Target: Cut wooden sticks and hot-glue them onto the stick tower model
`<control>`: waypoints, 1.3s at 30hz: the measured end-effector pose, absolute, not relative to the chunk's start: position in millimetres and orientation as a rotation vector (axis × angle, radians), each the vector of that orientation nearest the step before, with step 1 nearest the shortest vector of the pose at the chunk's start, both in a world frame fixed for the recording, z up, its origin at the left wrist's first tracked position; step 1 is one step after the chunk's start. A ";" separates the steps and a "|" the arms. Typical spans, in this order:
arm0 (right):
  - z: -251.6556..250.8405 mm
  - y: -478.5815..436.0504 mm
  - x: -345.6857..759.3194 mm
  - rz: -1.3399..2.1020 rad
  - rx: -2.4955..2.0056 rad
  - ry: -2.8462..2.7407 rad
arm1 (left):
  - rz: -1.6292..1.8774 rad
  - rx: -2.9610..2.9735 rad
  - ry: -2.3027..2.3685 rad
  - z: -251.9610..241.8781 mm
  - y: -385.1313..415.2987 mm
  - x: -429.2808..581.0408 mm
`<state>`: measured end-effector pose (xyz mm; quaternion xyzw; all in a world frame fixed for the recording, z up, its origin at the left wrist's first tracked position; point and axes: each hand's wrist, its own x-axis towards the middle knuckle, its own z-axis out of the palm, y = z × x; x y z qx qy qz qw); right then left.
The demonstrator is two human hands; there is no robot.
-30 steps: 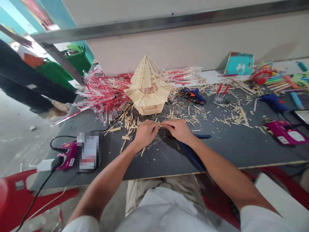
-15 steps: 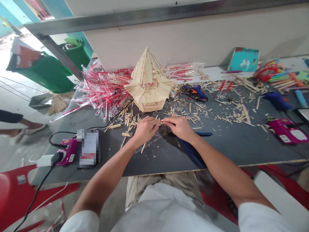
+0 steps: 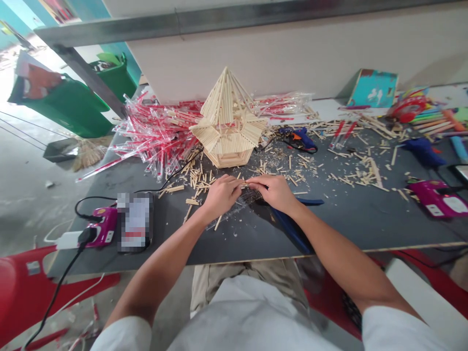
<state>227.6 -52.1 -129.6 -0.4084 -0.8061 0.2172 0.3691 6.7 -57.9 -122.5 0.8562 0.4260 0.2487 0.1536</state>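
Both hands meet low over the grey table, fingertips nearly touching. My left hand [image 3: 222,194] is closed in a pinch on a small wooden stick [image 3: 244,184]. From the other side my right hand [image 3: 271,192] pinches the same stick; the fingers hide most of it. Just beyond stands a lantern-shaped model made of wooden sticks [image 3: 230,141], with a pointed roof and a flared middle. Cut stick pieces [image 3: 199,178] lie scattered around its base. Under my right forearm are dark blue handles of a tool [image 3: 290,229], its head hidden below the hand.
Red-and-clear plastic wrappers [image 3: 157,131] are heaped at the back left. Blue glue guns [image 3: 302,139] lie on the right. A phone [image 3: 135,224] and a purple power strip [image 3: 104,226] with cords sit front left; another purple strip [image 3: 437,200] lies far right. Green bins [image 3: 62,105] stand beyond the table.
My hands keep nearly the same pinch on the stick. The view has shifted slightly. The passer-by's leg and foot at the left have gone out of view.
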 end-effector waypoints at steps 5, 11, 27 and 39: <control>-129.0 -51.6 227.6 0.555 -1.055 -2.067 | 0.721 2.453 1.203 -124.4 -57.2 6.6; -125.6 -53.0 226.8 0.543 -1.045 -2.073 | 0.787 2.368 1.223 -122.9 -57.9 8.2; -122.4 -54.7 227.1 0.523 -1.040 -2.076 | 0.807 2.336 1.224 -120.1 -59.2 8.9; -120.3 -56.7 226.1 0.497 -1.044 -2.083 | 0.887 2.173 1.375 -115.9 -61.5 12.3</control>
